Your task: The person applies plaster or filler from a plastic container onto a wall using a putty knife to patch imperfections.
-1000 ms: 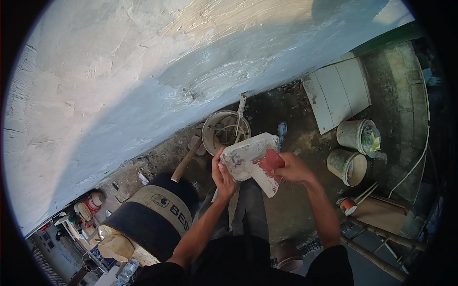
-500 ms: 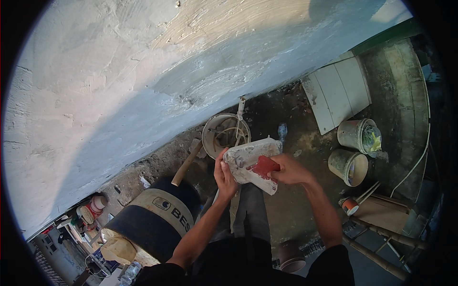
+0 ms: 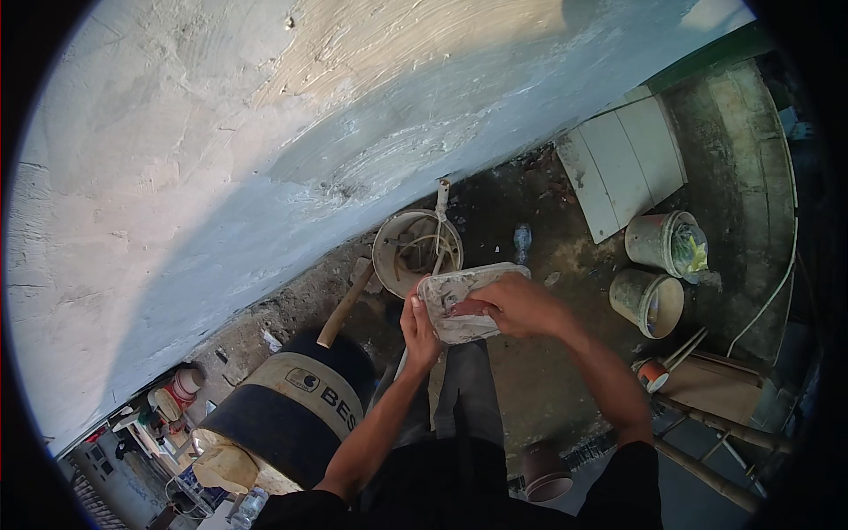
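Observation:
My left hand grips the left end of a shallow, plaster-smeared rectangular tray, thumb along its rim. The tray is held above my legs, in front of me. My right hand reaches over the tray's right part, its fingers closed round a red scraper. Only a piece of the scraper shows past the fingers, down in the tray among greyish-white plaster. My right hand hides the rest of the scraper and part of the tray.
A rough plastered wall slopes across the upper left. Past the tray stands a bucket with hoses or sticks in it. A dark drum is at the left, two buckets at the right, and a bamboo ladder at the lower right.
My right hand has moved left and over the tray, taking the red scraper deeper into it, so less of the scraper shows. My left hand keeps its hold on the tray.

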A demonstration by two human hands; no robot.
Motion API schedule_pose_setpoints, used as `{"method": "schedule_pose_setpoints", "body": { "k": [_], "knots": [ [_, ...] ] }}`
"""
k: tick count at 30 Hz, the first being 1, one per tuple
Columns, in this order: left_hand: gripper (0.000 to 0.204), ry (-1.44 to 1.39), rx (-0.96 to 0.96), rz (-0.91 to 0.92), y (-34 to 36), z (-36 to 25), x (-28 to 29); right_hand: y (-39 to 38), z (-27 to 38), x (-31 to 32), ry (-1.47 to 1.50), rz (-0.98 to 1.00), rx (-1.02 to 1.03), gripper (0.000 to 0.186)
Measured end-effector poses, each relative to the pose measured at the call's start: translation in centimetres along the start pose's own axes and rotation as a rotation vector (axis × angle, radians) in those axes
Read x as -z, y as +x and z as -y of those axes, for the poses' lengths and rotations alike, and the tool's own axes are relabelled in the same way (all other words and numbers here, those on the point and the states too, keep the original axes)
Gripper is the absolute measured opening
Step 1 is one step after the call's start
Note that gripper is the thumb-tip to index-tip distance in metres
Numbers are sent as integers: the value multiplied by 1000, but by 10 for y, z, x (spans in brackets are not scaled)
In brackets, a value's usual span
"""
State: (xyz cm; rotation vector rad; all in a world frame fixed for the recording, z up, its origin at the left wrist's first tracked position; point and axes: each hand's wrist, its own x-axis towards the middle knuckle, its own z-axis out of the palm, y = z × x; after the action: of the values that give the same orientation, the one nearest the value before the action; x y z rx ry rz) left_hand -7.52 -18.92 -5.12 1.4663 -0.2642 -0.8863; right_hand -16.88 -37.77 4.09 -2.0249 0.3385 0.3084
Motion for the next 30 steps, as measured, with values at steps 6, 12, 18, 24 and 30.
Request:
{"method": "schedule_pose_setpoints", "body": {
  "k": [6, 12, 18, 24, 30],
  "knots": [
    [48, -61, 17, 20, 0, 0, 0, 7, -3, -2, -29, 170, 88, 34],
    [46, 1, 25, 41, 2, -3, -2, 0, 12, 11, -237, 247, 19, 39],
    [45, -33, 40, 32, 5, -5, 4, -14, 22, 20, -361, 215, -87, 40],
    [45, 15, 14, 66, 6, -6, 0, -17, 13, 10, -245, -80, -93, 36],
    [43, -33, 39, 80, 4, -10, -4, -10, 20, 3, -281, 12, -44, 34]
  ]
}}
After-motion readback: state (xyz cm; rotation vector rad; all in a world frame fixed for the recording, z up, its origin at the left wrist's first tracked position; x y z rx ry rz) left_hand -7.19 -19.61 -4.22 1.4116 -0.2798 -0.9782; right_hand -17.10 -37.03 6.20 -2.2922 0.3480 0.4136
